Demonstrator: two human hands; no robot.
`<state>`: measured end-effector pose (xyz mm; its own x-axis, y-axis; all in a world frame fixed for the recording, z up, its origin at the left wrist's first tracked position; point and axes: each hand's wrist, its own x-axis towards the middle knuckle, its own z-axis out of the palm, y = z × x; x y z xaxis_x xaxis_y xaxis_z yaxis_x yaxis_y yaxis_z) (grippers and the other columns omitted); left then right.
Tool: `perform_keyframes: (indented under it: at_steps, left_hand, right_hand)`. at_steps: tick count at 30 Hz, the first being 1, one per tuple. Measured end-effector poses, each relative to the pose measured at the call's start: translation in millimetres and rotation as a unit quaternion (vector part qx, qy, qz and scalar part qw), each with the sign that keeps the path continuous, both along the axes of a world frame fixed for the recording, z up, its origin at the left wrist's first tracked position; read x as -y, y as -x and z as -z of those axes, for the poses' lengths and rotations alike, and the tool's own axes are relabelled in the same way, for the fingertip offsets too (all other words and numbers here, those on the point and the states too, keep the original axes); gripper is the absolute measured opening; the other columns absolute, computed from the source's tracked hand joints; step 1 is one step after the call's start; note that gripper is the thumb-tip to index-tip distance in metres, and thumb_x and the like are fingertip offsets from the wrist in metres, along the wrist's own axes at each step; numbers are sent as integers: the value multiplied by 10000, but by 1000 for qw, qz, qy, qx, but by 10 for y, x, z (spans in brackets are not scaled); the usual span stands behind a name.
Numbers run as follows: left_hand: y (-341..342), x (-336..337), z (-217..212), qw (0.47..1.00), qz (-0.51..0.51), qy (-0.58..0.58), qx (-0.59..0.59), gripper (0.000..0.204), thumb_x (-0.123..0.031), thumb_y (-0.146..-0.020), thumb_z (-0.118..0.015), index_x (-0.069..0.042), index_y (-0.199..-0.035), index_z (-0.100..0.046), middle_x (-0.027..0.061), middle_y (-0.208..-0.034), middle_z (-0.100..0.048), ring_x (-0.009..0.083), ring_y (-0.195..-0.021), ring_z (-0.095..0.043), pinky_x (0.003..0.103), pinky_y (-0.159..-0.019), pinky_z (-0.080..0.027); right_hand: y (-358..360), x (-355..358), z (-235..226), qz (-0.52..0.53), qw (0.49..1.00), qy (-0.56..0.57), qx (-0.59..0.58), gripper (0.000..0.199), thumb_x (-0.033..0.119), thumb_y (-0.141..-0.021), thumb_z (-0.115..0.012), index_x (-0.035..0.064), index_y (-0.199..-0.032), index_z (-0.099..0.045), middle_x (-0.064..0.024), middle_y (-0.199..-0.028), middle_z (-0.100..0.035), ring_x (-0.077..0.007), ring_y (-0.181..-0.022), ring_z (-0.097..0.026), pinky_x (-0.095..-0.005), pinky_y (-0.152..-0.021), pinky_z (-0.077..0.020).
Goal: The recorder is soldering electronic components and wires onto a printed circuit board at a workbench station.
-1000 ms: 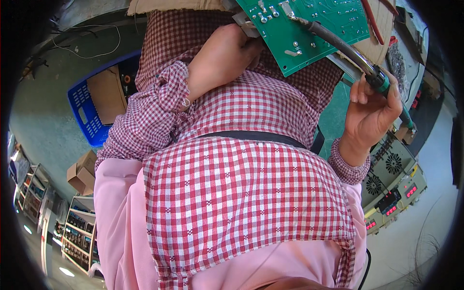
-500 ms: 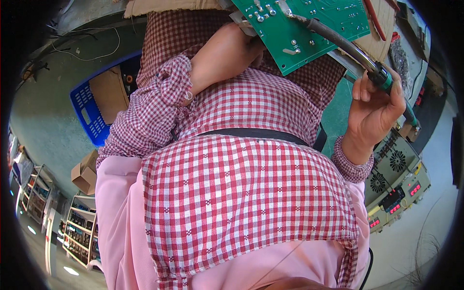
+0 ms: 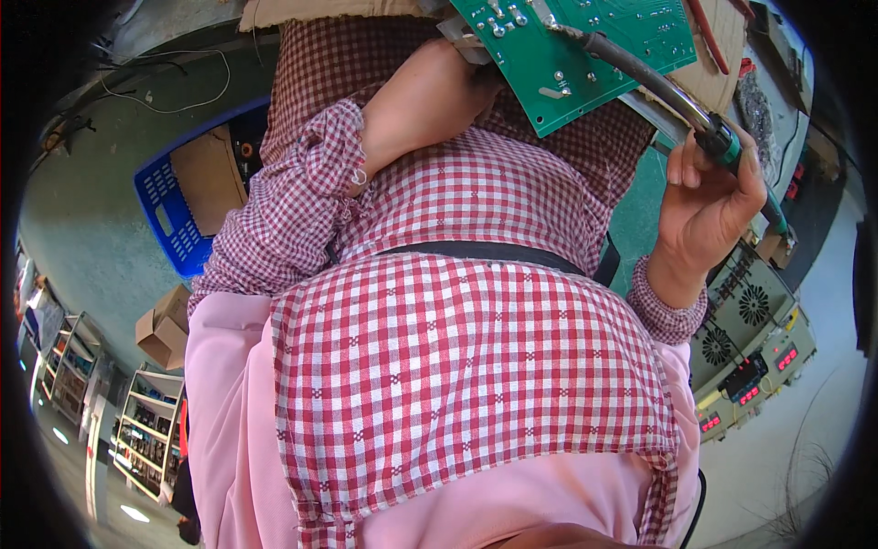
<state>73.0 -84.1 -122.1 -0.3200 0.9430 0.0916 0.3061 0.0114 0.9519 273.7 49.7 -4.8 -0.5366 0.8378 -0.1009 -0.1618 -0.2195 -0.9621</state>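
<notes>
A green circuit board (image 3: 594,82) is tilted at the top of the view, its soldered side facing me. My left hand (image 3: 448,91) grips it at its left edge, beside a pale metal part (image 3: 465,41); the fingers are hidden behind the board. My right hand (image 3: 709,201) is closed round the dark and green handle of a soldering iron (image 3: 654,84). The iron slants up and left across the board, and its tip meets a shiny solder joint near the top edge.
Cardboard (image 3: 338,9) lies along the bench edge, and a red stick-like piece (image 3: 709,37) rests at the right. A blue crate (image 3: 174,220) and a cardboard box (image 3: 165,328) are on the left. Metal units with fans and red displays (image 3: 750,339) stand at right; shelves (image 3: 146,430) at lower left.
The circuit board has shifted slightly upward, with my left hand moving along a little. The iron stays at the same joint. A dark shape has come into view by the shelves at lower left.
</notes>
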Motion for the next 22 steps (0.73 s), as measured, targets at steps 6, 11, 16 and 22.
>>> perform_keyframes:
  at_steps: [6,11,16,22]
  left_hand:
    - [11,-13,-142,1000,1,7,-19,231,-94,-810,-570,-43,-1031,-616,214,-899,-637,397,-804,-603,400,-700,-498]
    - [14,-16,-153,997,19,68,42,247,-101,-815,-569,-55,-1052,-618,205,-879,-643,370,-783,-615,393,-708,-497]
    - [47,-24,-128,994,42,96,33,241,-120,-827,-564,-51,-1052,-615,192,-818,-642,326,-698,-614,380,-658,-493]
    - [9,-19,-140,993,15,107,49,224,-182,-849,-585,-52,-1027,-627,158,-743,-647,242,-622,-613,353,-597,-482]
  right_hand:
    - [-81,-7,26,-6,997,-3,-80,420,384,-926,-443,-1,-1034,-568,-89,-745,-606,-132,-569,-479,-297,-527,-422]
    - [56,194,60,67,967,-243,-32,458,430,-965,-389,70,-1248,-392,-179,-856,-654,-174,-666,-605,-274,-569,-475]
    - [282,316,337,85,914,-397,9,480,169,-849,-663,77,-1186,-334,-196,-922,-630,-221,-747,-620,-284,-693,-499]
    - [429,459,344,-24,775,-625,94,783,271,-636,-855,123,-1161,-292,-157,-1073,-527,-273,-1003,-559,-338,-960,-413]
